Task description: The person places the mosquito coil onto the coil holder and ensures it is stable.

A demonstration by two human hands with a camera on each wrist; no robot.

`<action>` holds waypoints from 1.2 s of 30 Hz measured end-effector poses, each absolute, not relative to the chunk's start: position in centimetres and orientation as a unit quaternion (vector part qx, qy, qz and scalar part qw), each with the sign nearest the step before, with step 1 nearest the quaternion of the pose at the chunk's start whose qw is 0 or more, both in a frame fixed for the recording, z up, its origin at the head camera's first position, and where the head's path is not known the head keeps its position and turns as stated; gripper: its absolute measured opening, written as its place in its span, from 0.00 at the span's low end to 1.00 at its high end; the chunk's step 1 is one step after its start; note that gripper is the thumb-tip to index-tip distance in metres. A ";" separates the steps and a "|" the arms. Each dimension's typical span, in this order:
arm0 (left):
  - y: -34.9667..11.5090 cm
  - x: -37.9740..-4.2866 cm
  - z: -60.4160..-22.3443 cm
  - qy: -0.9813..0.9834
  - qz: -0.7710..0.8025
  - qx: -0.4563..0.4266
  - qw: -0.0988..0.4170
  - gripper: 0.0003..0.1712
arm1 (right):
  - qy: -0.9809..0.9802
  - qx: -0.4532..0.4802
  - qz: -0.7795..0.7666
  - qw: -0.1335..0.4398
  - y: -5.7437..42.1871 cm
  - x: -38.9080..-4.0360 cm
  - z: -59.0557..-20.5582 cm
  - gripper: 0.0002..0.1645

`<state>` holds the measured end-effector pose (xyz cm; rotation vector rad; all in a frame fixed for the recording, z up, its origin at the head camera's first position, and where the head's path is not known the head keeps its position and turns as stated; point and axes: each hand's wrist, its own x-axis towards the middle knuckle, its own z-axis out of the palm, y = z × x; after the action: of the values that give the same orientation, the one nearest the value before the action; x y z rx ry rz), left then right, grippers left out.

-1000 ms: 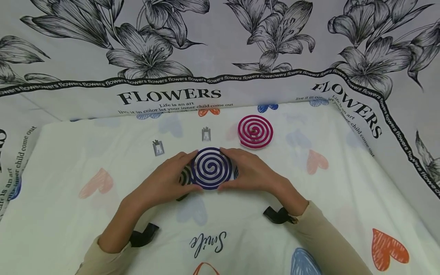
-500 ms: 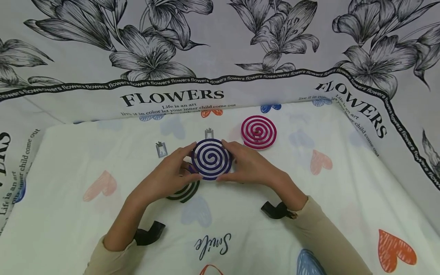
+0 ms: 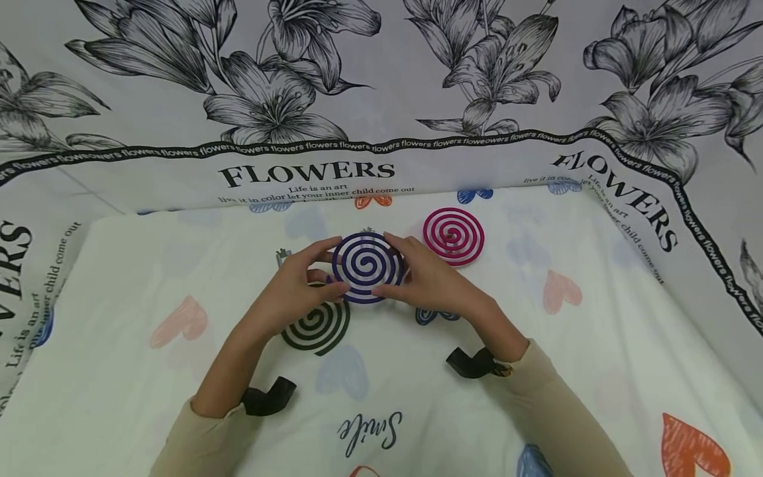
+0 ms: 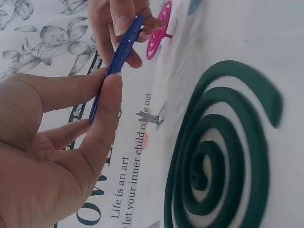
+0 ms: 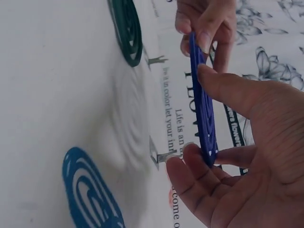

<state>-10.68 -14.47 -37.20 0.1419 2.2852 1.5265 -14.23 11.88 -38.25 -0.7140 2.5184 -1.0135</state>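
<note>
Both hands hold a dark blue mosquito coil [image 3: 367,267] above the cloth, face toward the head camera. My left hand [image 3: 295,291] pinches its left edge between thumb and fingers; my right hand [image 3: 438,278] pinches the right edge. Side-on, the same coil [image 4: 124,50] looks thin and tilted in the left wrist view. Beneath the left hand a dark green coil [image 3: 318,328] lies flat. A lighter blue coil [image 5: 90,190] lies below the right hand, mostly hidden in the head view. Behind the held coil, a small metal coil stand [image 3: 368,232] is nearly covered.
A pink coil [image 3: 454,236] sits at the back right, raised on a stand in the left wrist view. Another metal stand [image 3: 283,256] is partly behind the left hand. The white printed cloth [image 3: 489,411] meets a flowered backdrop [image 3: 429,159] at the rear.
Both hands have carried the dark blue coil upward and away from the wearer. More of the green coil and lighter blue coil shows now. The rear metal stand has become mostly covered.
</note>
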 end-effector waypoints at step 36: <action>-14.3 -15.9 -33.9 0.797 0.591 -0.017 0.123 0.37 | 0.779 -0.044 -0.613 0.129 8.7 -18.4 -37.0 0.35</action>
<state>-15.91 -14.33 -33.88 -0.0487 2.3247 1.7252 -18.42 8.75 -37.03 -0.1281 2.2629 -1.7806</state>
